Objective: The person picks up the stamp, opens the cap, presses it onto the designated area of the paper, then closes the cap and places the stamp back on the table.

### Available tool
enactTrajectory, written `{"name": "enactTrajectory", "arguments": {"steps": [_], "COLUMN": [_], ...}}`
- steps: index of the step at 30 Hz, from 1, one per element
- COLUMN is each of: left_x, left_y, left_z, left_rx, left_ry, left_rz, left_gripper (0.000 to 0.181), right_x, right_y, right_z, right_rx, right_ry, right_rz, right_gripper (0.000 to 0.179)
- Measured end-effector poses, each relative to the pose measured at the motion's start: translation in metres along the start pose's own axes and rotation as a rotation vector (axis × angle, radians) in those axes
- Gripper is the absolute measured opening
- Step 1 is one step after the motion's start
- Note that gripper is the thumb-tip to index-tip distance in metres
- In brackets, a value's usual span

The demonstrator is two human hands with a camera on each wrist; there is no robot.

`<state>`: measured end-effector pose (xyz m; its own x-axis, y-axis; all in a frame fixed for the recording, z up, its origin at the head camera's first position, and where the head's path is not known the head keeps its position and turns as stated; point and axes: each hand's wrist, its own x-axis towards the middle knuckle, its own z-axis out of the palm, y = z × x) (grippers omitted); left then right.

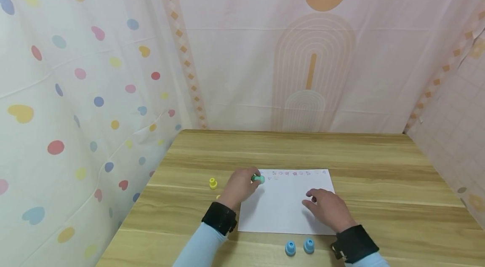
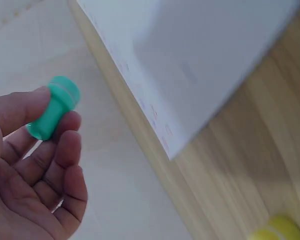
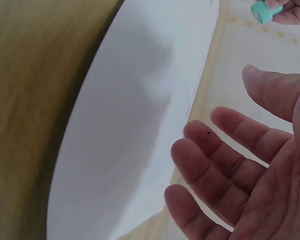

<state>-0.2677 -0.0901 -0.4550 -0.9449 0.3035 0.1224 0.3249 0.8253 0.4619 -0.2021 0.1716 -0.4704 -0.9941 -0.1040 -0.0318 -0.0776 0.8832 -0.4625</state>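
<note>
My left hand point(image 1: 239, 185) pinches a small green stamp point(image 2: 54, 107) between thumb and index finger, the other fingers loosely curled below. In the head view it is over the upper left corner of a white sheet of paper point(image 1: 278, 212). Small faint printed marks point(image 1: 294, 173) run in a row along the sheet's far edge, with a few fainter ones beneath at the left. Above the sheet's right side, my right hand point(image 1: 329, 208) holds nothing, its thumb apart from its gently bent fingers in the right wrist view.
Two blue stamps point(image 1: 290, 248) stand in front of the sheet's near edge. Left of the paper is a yellow stamp point(image 1: 213, 183); another bit of yellow point(image 1: 218, 196) is mostly hidden by the left hand. Patterned curtains point(image 1: 235, 69) hang behind the wooden table point(image 1: 382, 182) and at its sides.
</note>
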Motion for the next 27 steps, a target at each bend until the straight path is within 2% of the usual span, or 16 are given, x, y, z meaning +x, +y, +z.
{"name": "enactTrajectory", "arguments": {"steps": [12, 15, 21, 27], "left_x": [0.001, 0.000, -0.002, -0.005], "left_y": [0.032, 0.040, 0.054, 0.065], "left_z": [0.009, 0.010, 0.016, 0.022], "left_rx": [-0.171, -0.214, -0.303, -0.342], "left_ry": [-0.011, -0.026, -0.046, -0.054], "left_rz": [0.068, 0.095, 0.183, 0.266], "left_gripper": [0.015, 0.015, 0.016, 0.014], "right_x": [0.003, 0.005, 0.007, 0.007], "right_y": [-0.003, -0.004, -0.006, -0.008], "right_z": [-0.002, -0.003, -0.005, -0.009], "right_rx": [0.204, 0.297, 0.554, 0.774], "right_ry": [0.017, 0.014, -0.028, -0.077], "right_rz": [0.051, 0.073, 0.115, 0.093], "right_gripper": [0.032, 0.033, 0.043, 0.047]}}
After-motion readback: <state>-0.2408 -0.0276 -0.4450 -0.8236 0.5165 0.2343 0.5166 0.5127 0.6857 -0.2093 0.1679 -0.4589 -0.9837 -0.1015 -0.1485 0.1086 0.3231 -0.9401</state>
